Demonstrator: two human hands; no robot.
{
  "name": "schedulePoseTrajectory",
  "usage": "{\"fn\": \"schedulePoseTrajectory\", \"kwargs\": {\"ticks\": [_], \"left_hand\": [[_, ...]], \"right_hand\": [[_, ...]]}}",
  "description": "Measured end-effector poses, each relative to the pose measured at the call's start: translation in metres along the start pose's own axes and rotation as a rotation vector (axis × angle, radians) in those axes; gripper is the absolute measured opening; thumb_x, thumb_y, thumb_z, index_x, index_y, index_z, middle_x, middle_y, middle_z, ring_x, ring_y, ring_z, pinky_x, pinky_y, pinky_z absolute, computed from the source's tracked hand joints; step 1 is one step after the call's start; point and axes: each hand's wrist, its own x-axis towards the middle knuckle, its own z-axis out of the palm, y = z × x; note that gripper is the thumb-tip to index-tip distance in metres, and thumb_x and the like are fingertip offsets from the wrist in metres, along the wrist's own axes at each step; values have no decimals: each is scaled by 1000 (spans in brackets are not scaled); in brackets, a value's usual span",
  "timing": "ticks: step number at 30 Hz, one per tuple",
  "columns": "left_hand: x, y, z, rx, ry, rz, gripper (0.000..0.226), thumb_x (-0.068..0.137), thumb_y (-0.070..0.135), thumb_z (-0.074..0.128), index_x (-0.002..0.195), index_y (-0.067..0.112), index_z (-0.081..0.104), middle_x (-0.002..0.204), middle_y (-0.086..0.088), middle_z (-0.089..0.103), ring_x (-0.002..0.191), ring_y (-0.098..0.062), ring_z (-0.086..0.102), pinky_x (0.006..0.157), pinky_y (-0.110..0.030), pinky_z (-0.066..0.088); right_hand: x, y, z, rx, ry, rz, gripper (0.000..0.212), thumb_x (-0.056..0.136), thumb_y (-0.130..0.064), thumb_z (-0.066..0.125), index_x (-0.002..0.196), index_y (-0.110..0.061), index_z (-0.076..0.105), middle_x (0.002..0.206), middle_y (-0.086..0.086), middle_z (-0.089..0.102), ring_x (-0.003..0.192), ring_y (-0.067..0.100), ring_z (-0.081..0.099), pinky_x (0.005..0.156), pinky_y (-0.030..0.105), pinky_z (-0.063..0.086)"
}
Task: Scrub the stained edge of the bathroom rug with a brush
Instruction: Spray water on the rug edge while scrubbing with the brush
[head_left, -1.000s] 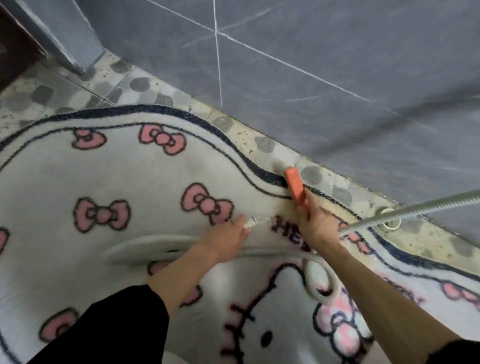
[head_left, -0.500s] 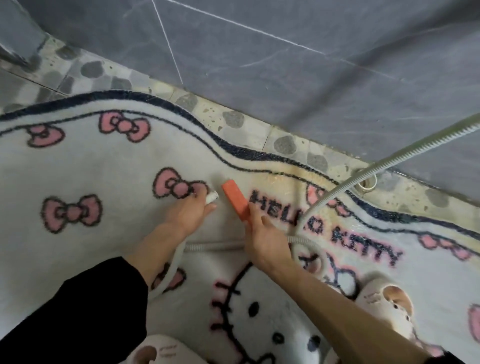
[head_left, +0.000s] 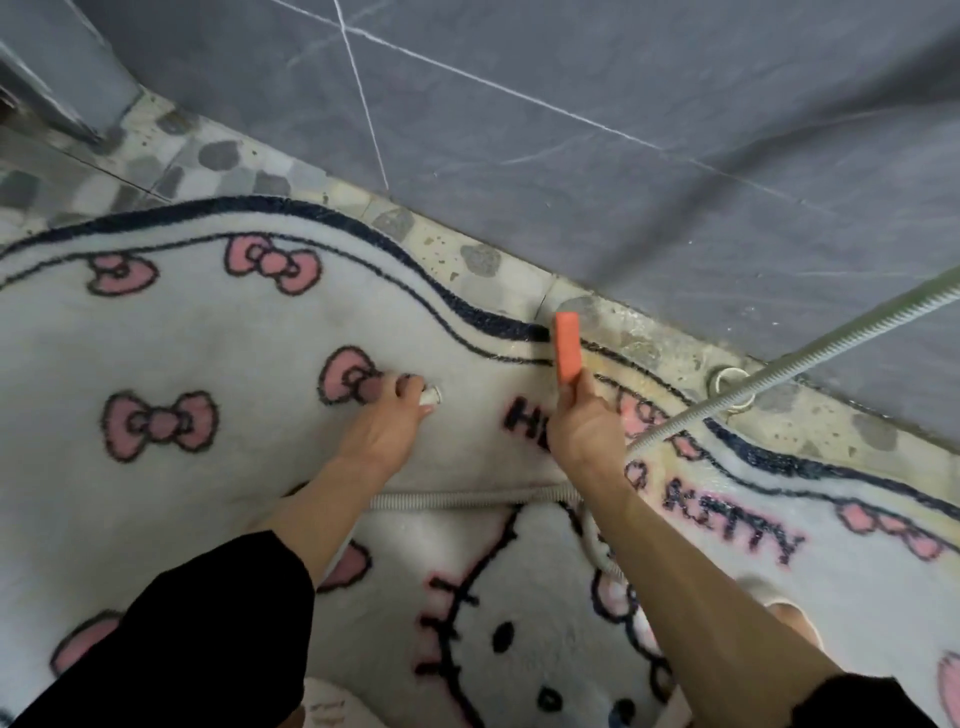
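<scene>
Right hand: clenched round the lower end of the orange brush; thumb side up, wrist low over the pile
Left hand: curled round the white hose end; opening aimed toward the brush; no water stream discernible
Brush: head pointing away, lying across the dark border line at the far edge of the rug; just left of the stained band
Progress: seemingly midway; yellow-brown staining plainly remaining along the border to the right; border to the left looking clean
Left to do: probably more strokes rightward along the yellowed strip
Surroundings: grey wall close behind; speckled floor strip between rug and wall; drain ring beside the edge
In the way: ribbed hose crossing over the stained stretch, then looping under the right forearm; pale slipper on the rug nearby
</scene>
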Motion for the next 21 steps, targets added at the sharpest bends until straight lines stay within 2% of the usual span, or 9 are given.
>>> {"fn": "schedulePoseTrajectory", "kwargs": {"ticks": [2,4,5,7,10,12,14,17,21], "left_hand": [[6,-9,4,-26,-40,-46,41,105,34,46,143,18,43,166,-14,6,128,-45,49,102,-49,44],[10,-17,2,-72,-75,-17,44,104,29,49,147,22,41,168,-11,2,140,-41,40,111,-46,36],[12,-21,3,-87,-92,-7,44,104,26,50,147,23,41,168,-9,3,143,-38,36,114,-45,33],[13,-26,-1,-83,-119,-30,45,105,22,48,149,26,39,168,-8,4,146,-35,32,118,-44,29],[15,-28,2,-36,-124,-66,48,105,17,45,151,29,35,168,-9,3,145,-35,36,115,-45,34],[17,-30,3,-8,-112,-60,49,105,15,45,150,30,35,169,-7,2,138,-38,45,111,-46,39],[16,-29,-1,2,-118,-68,46,106,21,43,151,28,34,169,-4,3,136,-38,47,111,-45,38],[12,-33,-9,57,-123,-99,55,107,22,40,158,21,20,169,-1,7,139,-34,44,110,-45,38],[5,-32,-13,126,-164,-93,60,106,13,34,161,17,9,169,3,-3,145,-29,36,109,-42,37]], "right_hand": [[-29,-22,20,-68,-120,-174,47,107,-27,31,153,-20,25,121,18,58,89,39,66,74,43,52],[-36,-27,28,-281,-262,-345,55,105,-18,30,156,-24,11,134,16,48,94,41,65,74,47,50],[-24,-20,24,-346,-246,-380,57,104,-17,31,156,-25,8,134,16,47,93,40,66,71,46,48],[16,-1,5,-378,-136,-281,53,104,-19,32,153,-24,13,124,14,54,88,36,66,67,42,49],[51,22,-25,-177,30,22,37,105,-21,29,141,-17,36,115,14,60,91,31,60,70,34,40],[37,14,-21,-103,74,-40,38,106,-26,31,142,-17,38,114,16,61,89,32,61,70,34,41],[4,-11,3,-137,-62,-208,47,107,-29,30,153,-21,25,114,16,57,83,36,62,68,38,48],[-22,-29,33,-282,-279,-365,57,105,-21,30,156,-26,5,131,16,46,94,42,64,79,50,53],[38,-13,3,-373,-117,-260,61,105,-33,37,158,-24,7,123,14,55,86,35,66,69,39,52]]}}
